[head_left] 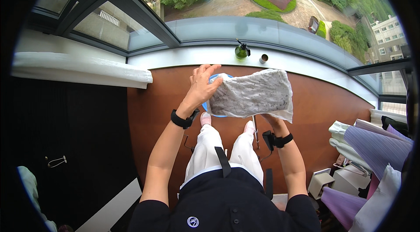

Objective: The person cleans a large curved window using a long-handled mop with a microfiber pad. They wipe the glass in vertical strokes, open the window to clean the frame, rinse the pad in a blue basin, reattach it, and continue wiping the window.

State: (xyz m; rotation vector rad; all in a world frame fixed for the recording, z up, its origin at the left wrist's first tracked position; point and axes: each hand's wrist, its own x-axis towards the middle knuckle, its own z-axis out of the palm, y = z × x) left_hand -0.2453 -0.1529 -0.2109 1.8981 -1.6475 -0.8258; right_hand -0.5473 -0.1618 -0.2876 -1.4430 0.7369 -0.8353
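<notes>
A damp-looking whitish cloth [251, 94] with dark grey smudges is spread out in front of me, above the floor. My right hand [273, 121] holds it up from below; the cloth covers most of those fingers. At the cloth's left edge is my left hand [203, 84], its fingers stretched out and the thumb apart, the thumb touching the edge. Part of a blue basin [204, 106] shows beneath the cloth and my left hand; what it contains is hidden.
On the white window sill [175, 60] stand a green spray bottle [241, 51] and a small brown cup [263, 58]. A dark cabinet [78, 144] is at left. Purple and white clothes [372, 144] hang at right. My feet [205, 119] stand on the reddish-brown floor [323, 100].
</notes>
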